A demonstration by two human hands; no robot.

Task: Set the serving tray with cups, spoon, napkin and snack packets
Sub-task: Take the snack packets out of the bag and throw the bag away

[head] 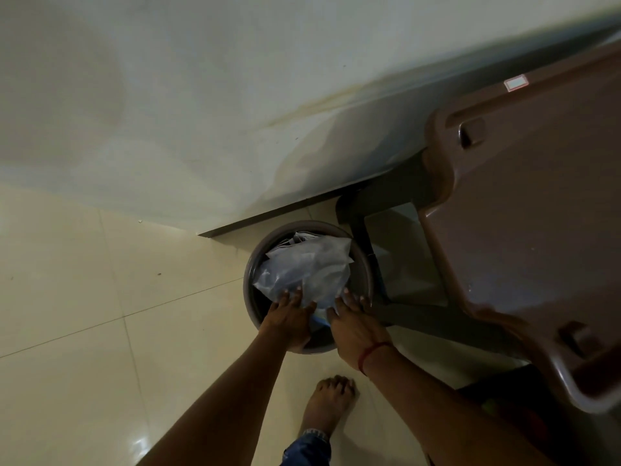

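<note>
Pressing down on crumpled clear plastic bag (304,269) inside round grey bin (250,287), both hands at its near rim. Left hand (290,317): fingers spread, flat on plastic. Right hand (356,326): fingers spread, tips on plastic and rim; red thread (369,356) at wrist. Bin on tiled floor (100,314) at wall base, touching leg of brown plastic surface (521,230). Bare foot (331,403) near bin. Tray, cups, spoon, napkin, packets: out of view.
</note>
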